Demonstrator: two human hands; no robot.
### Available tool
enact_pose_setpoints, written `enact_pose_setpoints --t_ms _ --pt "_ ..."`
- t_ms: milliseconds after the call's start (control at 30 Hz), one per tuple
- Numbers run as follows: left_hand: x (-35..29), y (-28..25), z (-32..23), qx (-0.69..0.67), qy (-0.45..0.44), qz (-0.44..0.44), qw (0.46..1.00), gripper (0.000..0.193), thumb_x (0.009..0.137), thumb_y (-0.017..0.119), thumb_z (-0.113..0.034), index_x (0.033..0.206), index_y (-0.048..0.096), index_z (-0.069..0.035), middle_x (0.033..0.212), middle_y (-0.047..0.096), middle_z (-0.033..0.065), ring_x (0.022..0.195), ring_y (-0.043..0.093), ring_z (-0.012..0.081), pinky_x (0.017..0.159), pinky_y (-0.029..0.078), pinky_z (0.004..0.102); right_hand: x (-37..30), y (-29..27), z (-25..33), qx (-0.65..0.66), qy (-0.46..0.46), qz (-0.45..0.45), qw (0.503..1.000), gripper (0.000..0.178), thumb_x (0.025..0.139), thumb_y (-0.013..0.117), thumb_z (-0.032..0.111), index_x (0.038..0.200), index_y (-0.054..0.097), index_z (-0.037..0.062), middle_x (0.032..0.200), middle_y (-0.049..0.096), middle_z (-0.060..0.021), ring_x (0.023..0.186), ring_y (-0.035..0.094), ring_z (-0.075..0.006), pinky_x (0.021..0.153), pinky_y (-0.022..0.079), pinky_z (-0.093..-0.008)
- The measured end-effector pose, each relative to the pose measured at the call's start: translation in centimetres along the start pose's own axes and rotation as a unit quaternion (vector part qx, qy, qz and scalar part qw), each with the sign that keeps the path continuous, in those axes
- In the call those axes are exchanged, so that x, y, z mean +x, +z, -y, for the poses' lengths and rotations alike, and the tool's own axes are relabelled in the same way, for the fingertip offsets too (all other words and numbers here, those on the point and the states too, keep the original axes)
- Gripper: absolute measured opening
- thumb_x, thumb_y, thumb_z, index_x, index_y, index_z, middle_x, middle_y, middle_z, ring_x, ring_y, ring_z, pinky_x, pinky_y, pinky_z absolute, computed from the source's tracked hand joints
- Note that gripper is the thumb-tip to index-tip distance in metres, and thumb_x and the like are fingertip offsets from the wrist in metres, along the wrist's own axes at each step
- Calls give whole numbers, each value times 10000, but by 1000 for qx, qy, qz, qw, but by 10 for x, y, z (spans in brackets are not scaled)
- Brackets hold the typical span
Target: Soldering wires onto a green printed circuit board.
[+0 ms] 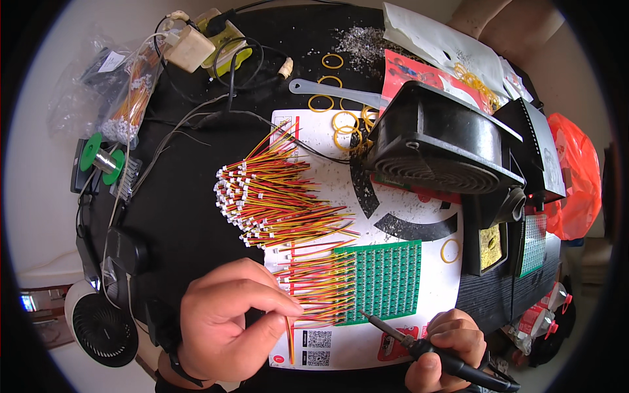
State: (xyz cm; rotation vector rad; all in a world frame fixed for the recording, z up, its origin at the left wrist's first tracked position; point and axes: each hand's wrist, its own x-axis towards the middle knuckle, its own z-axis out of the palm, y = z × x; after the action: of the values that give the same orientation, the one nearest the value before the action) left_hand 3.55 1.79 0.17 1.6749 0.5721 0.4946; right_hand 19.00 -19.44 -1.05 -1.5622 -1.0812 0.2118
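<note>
My left hand (229,321) is closed, thumb and forefinger pinching a short red, yellow and black wire lead (291,344) that hangs down from the fingertips. My right hand (452,337) grips a soldering iron (409,342) by its black handle. The iron's tip points left, close to the lower left corner of a green circuit board panel (393,281). Along the panel's left edge runs a row of wire leads (314,281) with white connectors at their outer ends. Farther off lies a heap of similar leads (282,190). Everything rests on a white printed sheet (357,350).
A black fan unit (436,141) stands beyond the panel, beside a yellow sponge in a holder (490,247). Yellow rubber bands (346,121) lie near a grey plastic strip (334,90). Leftward are a solder spool (103,159), cables and a white fan (101,325). A bare limb (524,26) shows far right.
</note>
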Motion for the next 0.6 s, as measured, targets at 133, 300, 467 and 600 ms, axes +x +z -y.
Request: enact_pose_setpoints --t_ms 133,300,467,600 --pt "-3 5 -1 44 -7 50 998 119 728 719 120 830 707 59 812 692 179 772 682 215 687 529 289 2 1 0 -2 2 -1 1000 207 854 659 81 954 515 -29 678 510 -111 538 481 -187 517 412 -332" --pt "-3 17 -1 71 87 0 994 150 739 726 119 855 717 24 870 701 126 745 691 200 675 561 283 3 1 3 4 18 7 1000 188 837 653 57 944 519 -20 682 504 -105 539 466 -178 519 398 -332" --pt "-9 30 3 215 154 -18 964 199 710 741 119 862 719 -8 869 689 110 699 684 202 632 560 287 3 2 3 9 23 5 1000 185 831 653 53 943 522 -15 682 500 -98 534 456 -175 517 394 -329" --pt "-10 32 9 233 218 21 947 283 649 779 97 896 736 -33 843 682 94 653 670 213 594 558 294 2 3 0 8 19 -1 1000 182 831 657 58 940 530 -14 680 506 -97 525 454 -173 513 394 -326"
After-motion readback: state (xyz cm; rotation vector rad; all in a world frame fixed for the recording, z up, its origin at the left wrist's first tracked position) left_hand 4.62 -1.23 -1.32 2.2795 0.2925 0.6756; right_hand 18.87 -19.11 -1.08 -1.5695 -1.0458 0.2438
